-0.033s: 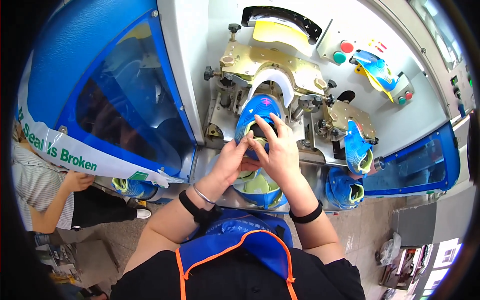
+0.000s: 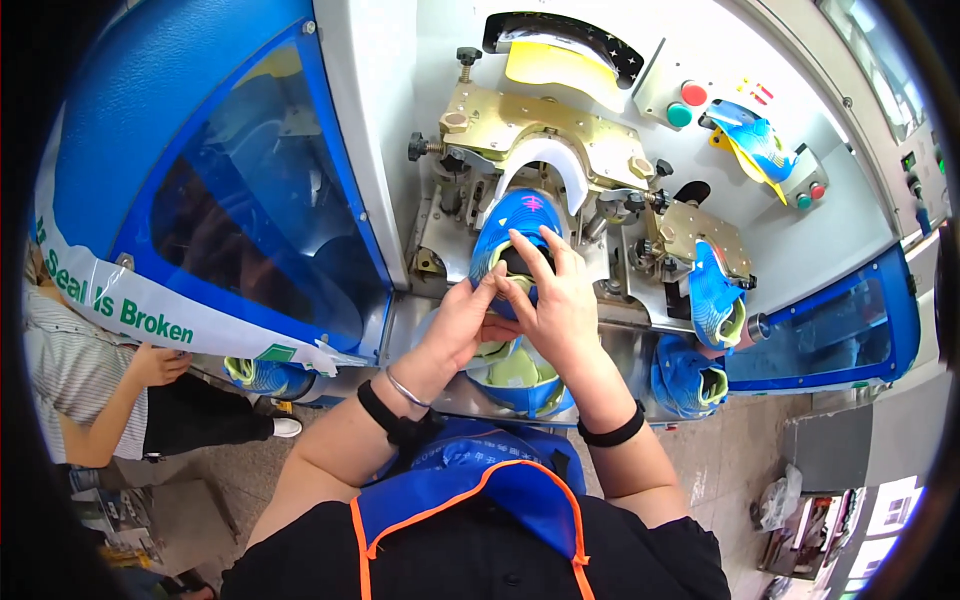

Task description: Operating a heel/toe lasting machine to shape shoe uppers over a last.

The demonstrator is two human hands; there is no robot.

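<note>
BOTH HANDS AT HEEL END OF BLUE UPPER, TOE POINTING AWAY INTO MACHINE

Nearest: another blue upper w/ green lining [image 2: 530,400] sits btwn the wrists at the front edge of the metal tabletop [image 2: 628,368], partly hidden.

L hand [image 2: 460,325]: thumb and fingers closed round the near-L heel end of the blue shoe upper [image 2: 500,228]. R hand [image 2: 562,305]: fingers part-spread, index reaching over the opening, thumb back near the L thumb; touching, but can't tell if it's gripping.

Upper lies just fwd of both palms, btwn them. Long axis runs approx straight away from the body, opening twd the person, toe w/ pink mark [image 2: 531,202] at the far end. R hand is nearer the toe, its fingertips well up the opening; L stays by the heel.

Beyond: white curved pad [image 2: 568,165] arcs round the toe's far side; contact unclear. Behind it, brass-coloured clamp plate [image 2: 545,120]. The key relation, I judge: toe vs. pad arc, roughly in line.

Far R: second blue upper [image 2: 708,295] at the smaller station.
</note>
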